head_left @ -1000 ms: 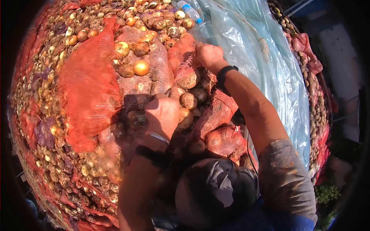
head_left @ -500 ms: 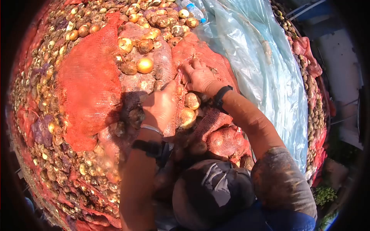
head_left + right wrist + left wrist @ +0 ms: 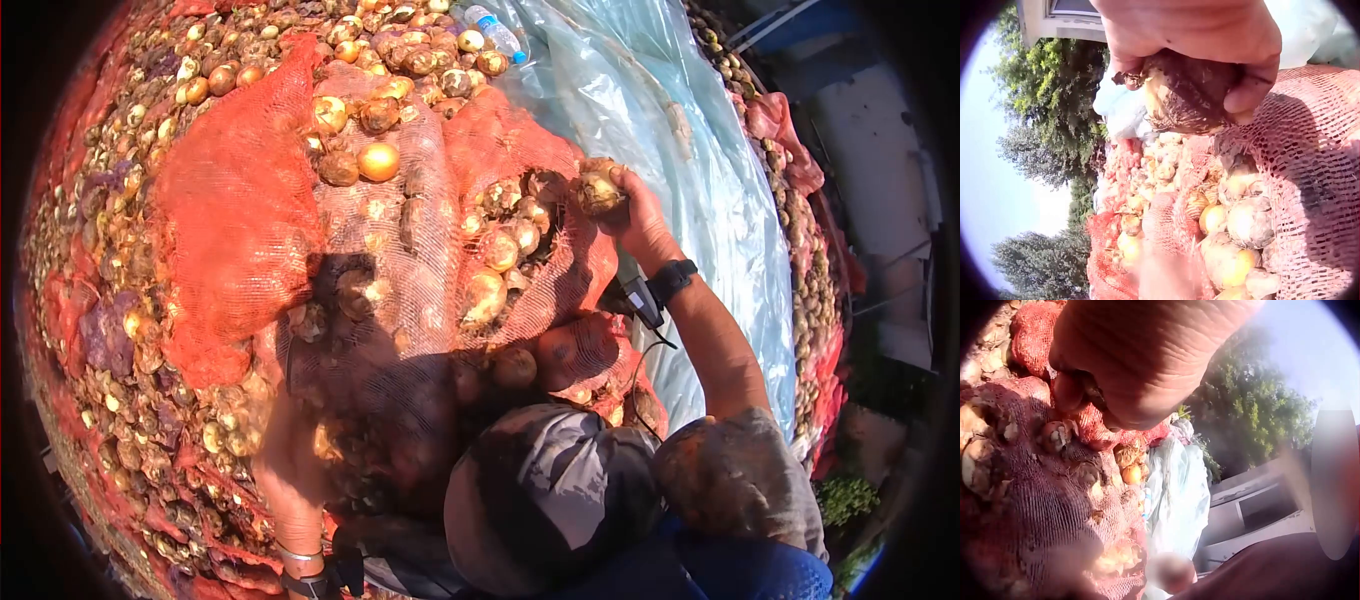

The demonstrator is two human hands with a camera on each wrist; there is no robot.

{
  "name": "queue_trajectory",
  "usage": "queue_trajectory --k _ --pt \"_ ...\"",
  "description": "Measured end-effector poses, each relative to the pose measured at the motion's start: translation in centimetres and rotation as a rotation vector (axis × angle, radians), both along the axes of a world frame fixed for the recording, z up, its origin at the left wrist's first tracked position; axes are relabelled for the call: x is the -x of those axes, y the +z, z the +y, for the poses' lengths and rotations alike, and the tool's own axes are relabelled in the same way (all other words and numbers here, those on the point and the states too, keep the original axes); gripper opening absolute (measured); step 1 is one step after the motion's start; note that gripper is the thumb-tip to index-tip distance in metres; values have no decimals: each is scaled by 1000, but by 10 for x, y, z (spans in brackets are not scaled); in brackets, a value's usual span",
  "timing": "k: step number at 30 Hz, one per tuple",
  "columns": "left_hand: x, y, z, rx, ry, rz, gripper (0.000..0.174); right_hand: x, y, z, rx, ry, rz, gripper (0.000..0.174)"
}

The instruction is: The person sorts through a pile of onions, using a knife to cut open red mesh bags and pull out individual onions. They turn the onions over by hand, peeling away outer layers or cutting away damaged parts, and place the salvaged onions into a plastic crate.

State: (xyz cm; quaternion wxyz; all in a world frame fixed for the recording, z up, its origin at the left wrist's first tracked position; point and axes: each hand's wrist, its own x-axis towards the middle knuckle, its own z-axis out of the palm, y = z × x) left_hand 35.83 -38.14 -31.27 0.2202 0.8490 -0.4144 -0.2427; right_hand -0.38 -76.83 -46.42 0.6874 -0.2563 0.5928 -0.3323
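In the head view my right hand [image 3: 643, 222] holds a brown onion [image 3: 600, 187] above the right edge of a torn red mesh sack [image 3: 505, 135]. Fingers and thumb wrap the same dirty-skinned onion [image 3: 1188, 94] in the right wrist view. Through the tear, several loose onions [image 3: 487, 295] show. My left hand [image 3: 290, 470] is low on the left, blurred and partly in shadow over the sacks. The left wrist view shows this left hand [image 3: 1135, 369] with curled fingers and a brownish sliver beside the thumb; I cannot tell whether it holds anything.
A full red mesh sack [image 3: 235, 230] lies at left, beside a paler sack [image 3: 430, 180] with a loose golden onion [image 3: 378, 161] near it. Clear plastic sheeting [image 3: 720, 250] covers the right side. A water bottle [image 3: 495, 32] lies at the back. A capped head [image 3: 550, 490] fills the front.
Both hands have left the torn mesh. The right hand has moved right and now holds an onion; the left has swung down and left. The tear stands wider, with more onions showing.
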Motion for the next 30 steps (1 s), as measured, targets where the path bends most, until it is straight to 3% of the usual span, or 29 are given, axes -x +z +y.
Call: queue_trajectory --k 4,6,8,10,11,12,13,14,16,17,22,26,28,30 --pt "-16 19 58 -71 28 -60 49 -6 25 2 8 -47 26 45" --pt "-20 26 70 -60 115 -168 48 -17 24 -5 154 -23 -409 43" --pt "-12 31 74 -31 227 -57 50 -41 28 2 89 -79 -406 41" --pt "2 35 70 74 243 -93 49 -61 14 8 260 294 95 34" --pt "1 30 76 96 116 -221 49 -69 7 9 444 628 397 33" --pt "5 29 82 64 126 -164 49 -77 -2 10 629 958 705 33" --pt "12 34 79 35 99 -137 48 -88 -18 10 836 1136 831 33" --pt "19 42 75 5 71 -110 48 -100 -25 11 844 1144 823 33" --pt "29 51 74 -42 98 -98 46 -123 -40 11 1060 1297 1154 37" --pt "32 53 76 -89 111 -78 44 -133 -47 5 955 1377 1282 36" --pt "38 54 87 14 191 -55 43 -151 -67 10 718 1267 1384 34" --pt "64 74 38 91 309 -73 44 -139 -62 -4 823 1222 1408 43" --pt "54 73 40 59 275 -12 44 -159 -66 -30 633 1159 1370 48" --pt "42 63 65 6 304 18 44 -164 -69 -51 590 964 1066 52"
